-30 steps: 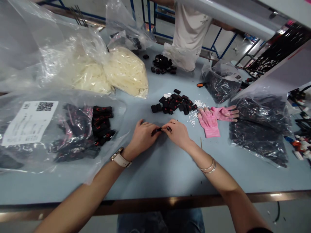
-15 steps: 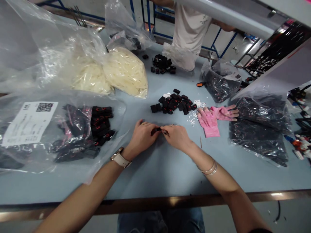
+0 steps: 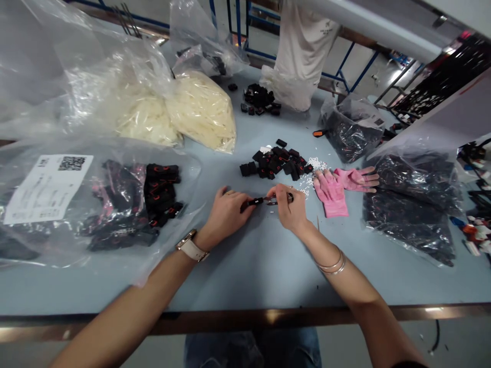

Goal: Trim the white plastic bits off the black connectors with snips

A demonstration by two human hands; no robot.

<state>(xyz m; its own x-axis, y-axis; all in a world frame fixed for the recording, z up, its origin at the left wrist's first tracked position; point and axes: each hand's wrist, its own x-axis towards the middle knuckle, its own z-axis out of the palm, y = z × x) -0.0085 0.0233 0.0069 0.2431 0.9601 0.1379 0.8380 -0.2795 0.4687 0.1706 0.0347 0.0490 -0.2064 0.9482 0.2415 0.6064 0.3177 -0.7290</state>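
My left hand (image 3: 226,214) rests on the blue-grey table (image 3: 245,266) with its fingers closed on a small black plastic part (image 3: 250,203). A short way to its right, my right hand (image 3: 290,210) pinches a thin dark tool (image 3: 276,200) whose tip points at that part. Just beyond both hands lies a pile of small black parts (image 3: 274,163), with a scatter of tiny white bits (image 3: 311,171) beside it.
Pink gloves (image 3: 337,185) lie right of the pile. Clear bags of black parts sit at the left (image 3: 126,204) and right (image 3: 410,204). Bags of cream pieces (image 3: 199,110) stand behind. A person in a white shirt (image 3: 303,36) stands at the far edge near more black parts (image 3: 259,98).
My right hand has drawn slightly to the right, away from the left, so the tool now shows between them. The left hand has kept its place.
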